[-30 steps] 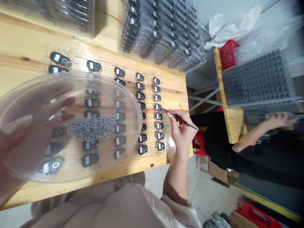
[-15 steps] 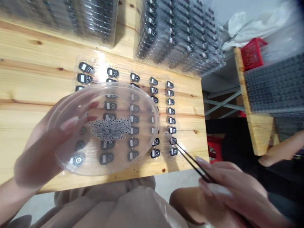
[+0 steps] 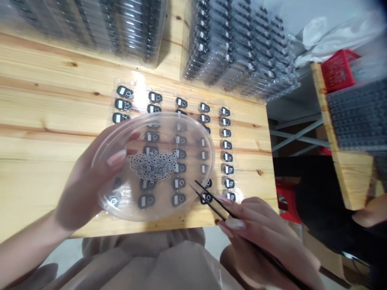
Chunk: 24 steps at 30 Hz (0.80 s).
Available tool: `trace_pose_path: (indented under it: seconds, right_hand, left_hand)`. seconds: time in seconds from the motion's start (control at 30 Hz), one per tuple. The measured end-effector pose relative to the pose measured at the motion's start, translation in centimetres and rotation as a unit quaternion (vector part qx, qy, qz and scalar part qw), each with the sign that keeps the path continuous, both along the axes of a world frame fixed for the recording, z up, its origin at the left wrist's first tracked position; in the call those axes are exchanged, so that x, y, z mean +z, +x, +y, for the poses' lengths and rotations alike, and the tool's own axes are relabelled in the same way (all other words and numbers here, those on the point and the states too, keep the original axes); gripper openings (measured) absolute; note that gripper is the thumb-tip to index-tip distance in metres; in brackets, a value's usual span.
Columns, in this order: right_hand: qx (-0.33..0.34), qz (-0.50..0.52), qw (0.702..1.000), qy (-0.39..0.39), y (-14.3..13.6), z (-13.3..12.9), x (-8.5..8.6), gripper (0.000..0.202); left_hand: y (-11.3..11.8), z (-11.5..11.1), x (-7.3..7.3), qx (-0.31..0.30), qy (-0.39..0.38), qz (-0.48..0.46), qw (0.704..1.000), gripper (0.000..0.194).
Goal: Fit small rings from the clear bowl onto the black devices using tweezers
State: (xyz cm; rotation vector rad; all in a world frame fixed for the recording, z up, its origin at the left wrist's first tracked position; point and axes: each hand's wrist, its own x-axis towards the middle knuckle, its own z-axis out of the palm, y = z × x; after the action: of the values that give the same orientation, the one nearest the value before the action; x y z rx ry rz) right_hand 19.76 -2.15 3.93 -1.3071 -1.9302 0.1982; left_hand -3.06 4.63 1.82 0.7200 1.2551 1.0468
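Note:
My left hand (image 3: 87,177) grips the left side of a clear round dish (image 3: 169,211), held above the table. A heap of small grey rings (image 3: 154,165) lies inside the dish. My right hand (image 3: 256,229) is closed on black tweezers (image 3: 211,199), whose tips are apart near the dish's right rim, with nothing visible between them. Beneath the dish a clear tray holds rows of small black devices (image 3: 226,144) with white labels; some show only through the dish.
Stacks of filled clear trays (image 3: 236,52) stand at the back of the wooden table (image 3: 54,108). To the right are a red basket (image 3: 340,70), a second table with more trays (image 3: 359,117), a red stool (image 3: 288,201) and another person's arm (image 3: 371,211).
The tweezers in my right hand have moved left, from the tray's rightmost column to the dish's right rim. The dish and table appear farther right in the view.

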Motion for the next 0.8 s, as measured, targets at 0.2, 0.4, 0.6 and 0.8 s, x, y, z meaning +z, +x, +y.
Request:
trace_pose_path:
  seconds: [0.2,0.4,0.6,0.8]
  right_hand:
    - [0.074,-0.013,0.997,0.029,-1.0,1.9,-2.1,0.026]
    - [0.102,-0.099,0.99,0.015,-1.7,2.4,-2.9,0.024]
    - [0.093,-0.115,0.989,0.023,-2.1,2.6,-2.8,0.021]
    - [0.092,-0.119,0.988,0.028,-2.4,2.9,-2.9,0.02]
  left_hand:
    - [-0.2,-0.3,-0.3,-0.018,0.062,-0.002,0.998,0.045]
    - [-0.2,-0.5,-0.5,-0.034,0.083,-0.009,0.996,0.039]
    - [-0.4,-0.6,-0.7,-0.033,0.072,0.014,0.997,0.046]
    - [-0.3,-0.4,-0.5,-0.023,0.061,-0.009,0.998,0.047]
